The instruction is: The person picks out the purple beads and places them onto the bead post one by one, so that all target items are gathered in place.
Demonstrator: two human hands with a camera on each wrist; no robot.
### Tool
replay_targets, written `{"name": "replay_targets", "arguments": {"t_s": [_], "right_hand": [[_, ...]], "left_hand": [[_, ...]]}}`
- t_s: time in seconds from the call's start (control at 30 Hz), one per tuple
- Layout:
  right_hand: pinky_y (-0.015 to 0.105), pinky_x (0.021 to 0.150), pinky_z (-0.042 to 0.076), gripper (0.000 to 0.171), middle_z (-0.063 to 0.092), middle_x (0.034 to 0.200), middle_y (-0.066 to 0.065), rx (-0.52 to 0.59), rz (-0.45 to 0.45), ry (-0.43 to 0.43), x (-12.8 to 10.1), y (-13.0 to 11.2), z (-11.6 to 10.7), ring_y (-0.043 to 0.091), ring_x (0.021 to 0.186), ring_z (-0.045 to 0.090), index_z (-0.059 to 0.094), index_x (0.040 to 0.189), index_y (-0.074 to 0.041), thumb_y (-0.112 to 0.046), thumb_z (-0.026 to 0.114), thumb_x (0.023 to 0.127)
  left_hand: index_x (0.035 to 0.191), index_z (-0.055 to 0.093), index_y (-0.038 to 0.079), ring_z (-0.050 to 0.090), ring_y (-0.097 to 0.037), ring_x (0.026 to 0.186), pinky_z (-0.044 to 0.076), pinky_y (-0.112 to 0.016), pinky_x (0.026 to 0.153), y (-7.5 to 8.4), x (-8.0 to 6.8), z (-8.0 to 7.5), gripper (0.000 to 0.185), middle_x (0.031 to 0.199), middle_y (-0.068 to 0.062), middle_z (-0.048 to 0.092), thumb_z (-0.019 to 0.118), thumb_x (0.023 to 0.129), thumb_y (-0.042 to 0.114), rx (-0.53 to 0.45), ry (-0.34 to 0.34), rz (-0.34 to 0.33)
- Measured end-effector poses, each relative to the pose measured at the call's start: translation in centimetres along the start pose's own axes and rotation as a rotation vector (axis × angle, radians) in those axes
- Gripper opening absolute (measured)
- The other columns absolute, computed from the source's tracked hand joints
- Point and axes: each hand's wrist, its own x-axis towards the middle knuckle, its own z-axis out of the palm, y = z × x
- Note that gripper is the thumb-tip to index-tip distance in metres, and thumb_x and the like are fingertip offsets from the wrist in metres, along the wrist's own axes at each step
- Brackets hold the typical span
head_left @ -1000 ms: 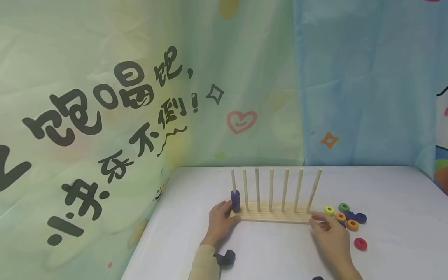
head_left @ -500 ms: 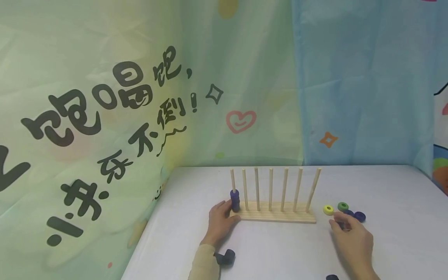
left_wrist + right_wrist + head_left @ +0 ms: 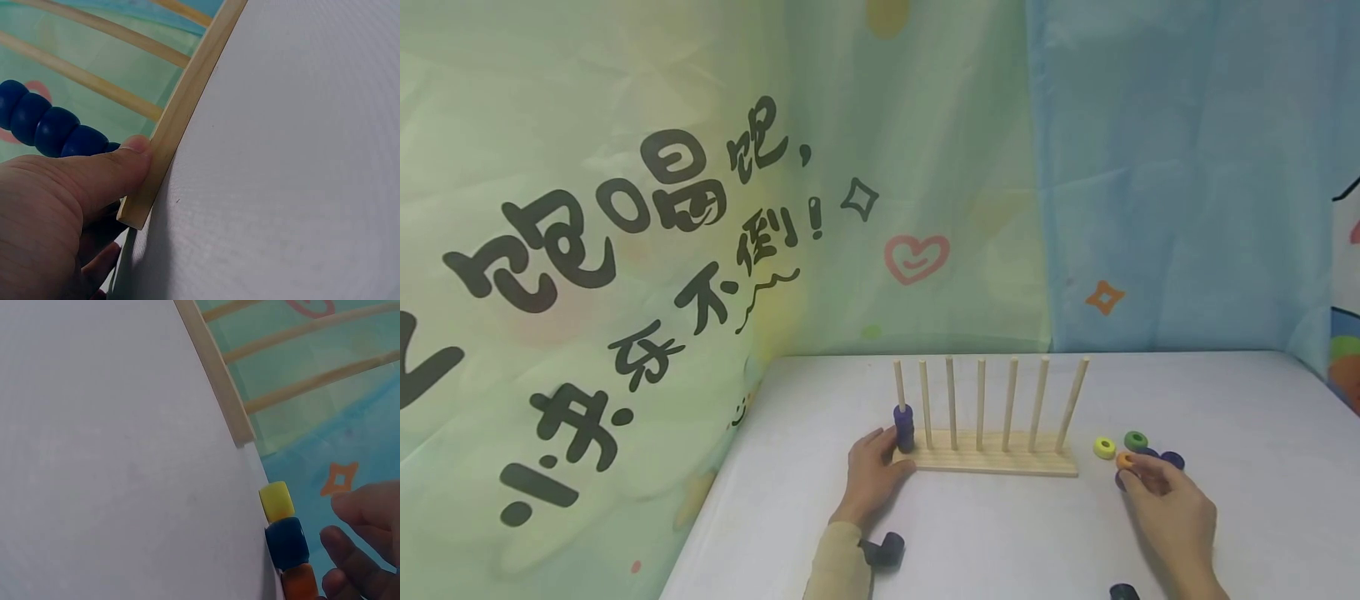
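Here, a person works at a white worktop with a wooden peg rack and small coloured rings.
Left hand: the left hand [image 3: 872, 479] rests on the worktop at the near left end of the rack; in the left wrist view its thumb [image 3: 119, 169] presses flat against the end of the base, fingers relaxed and closed round nothing.
Peg rack: the peg rack [image 3: 992, 461] is pale bare wood, a flat rectangular base with seven thin round dowels standing in a row, stretching away from the left hand toward the right hand.
Stacked rings: dark blue rings [image 3: 904, 427], rounded and smooth, sit stacked on the dowel just above the left thumb.
Right hand: the right hand [image 3: 1172, 512] lies past the right end of the rack, fingers curled over the loose rings; the fingertips [image 3: 340, 540] hover at the rings, but whether they pinch one cannot be told.
Orange ring: the orange ring [image 3: 1124, 460] sits right at the right fingertips, a small matt doughnut shape.
Other rings: a yellow ring [image 3: 1104, 447] and a green ring [image 3: 1136, 440] lie just beyond the fingertips, with a dark blue ring [image 3: 1172, 459] beside them.
Worktop: the worktop [image 3: 1000, 542] is white with a fine woven texture.
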Motion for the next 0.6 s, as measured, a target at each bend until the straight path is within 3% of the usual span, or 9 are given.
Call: {"name": "replay_targets", "arguments": {"t_s": [0.17, 0.3, 0.4, 0.6], "right_hand": [[0.008, 0.06, 0.036, 0.03, 0.066, 0.102, 0.013, -0.013, 0.003, -0.03, 0.0, 0.12, 0.06, 0.026, 0.09, 0.061, 0.064, 0.106, -0.009, -0.013, 0.069, 0.077], [0.028, 0.071, 0.05, 0.031, 0.063, 0.105, 0.018, -0.018, -0.016, -0.05, -0.01, 0.25, 0.17, 0.032, 0.094, 0.06, 0.062, 0.107, -0.004, -0.01, 0.068, 0.077], [0.045, 0.077, 0.049, 0.032, 0.061, 0.108, 0.022, -0.018, -0.023, -0.058, 0.01, 0.29, 0.31, 0.037, 0.096, 0.058, 0.061, 0.108, -0.001, -0.007, 0.067, 0.077], [0.047, 0.076, 0.047, 0.033, 0.059, 0.108, 0.023, -0.035, -0.005, -0.06, 0.02, 0.4, 0.57, 0.037, 0.095, 0.057, 0.061, 0.109, -0.001, -0.006, 0.067, 0.077]], "left_hand": [[0.125, 0.055, 0.013, 0.047, -0.027, 0.118, 0.028, -0.048, 0.101, -0.01, 0.06, 0.03, 0.059, 0.121, -0.003, 0.059, 0.073, 0.072, 0.032, 0.009, -0.004, -0.001], [0.125, 0.054, 0.012, 0.046, -0.027, 0.118, 0.027, -0.048, 0.102, 0.19, 0.0, -0.11, 0.059, 0.122, -0.004, 0.059, 0.072, 0.072, 0.032, 0.007, -0.007, -0.008], [0.125, 0.055, 0.012, 0.047, -0.028, 0.118, 0.027, -0.049, 0.102, 0.28, -0.03, -0.19, 0.059, 0.121, -0.004, 0.059, 0.072, 0.072, 0.031, 0.006, -0.004, -0.003], [0.126, 0.054, 0.012, 0.047, -0.027, 0.118, 0.028, -0.049, 0.101, 0.15, -0.01, -0.1, 0.059, 0.121, -0.004, 0.059, 0.072, 0.073, 0.032, 0.006, -0.004, 0.009]]}}
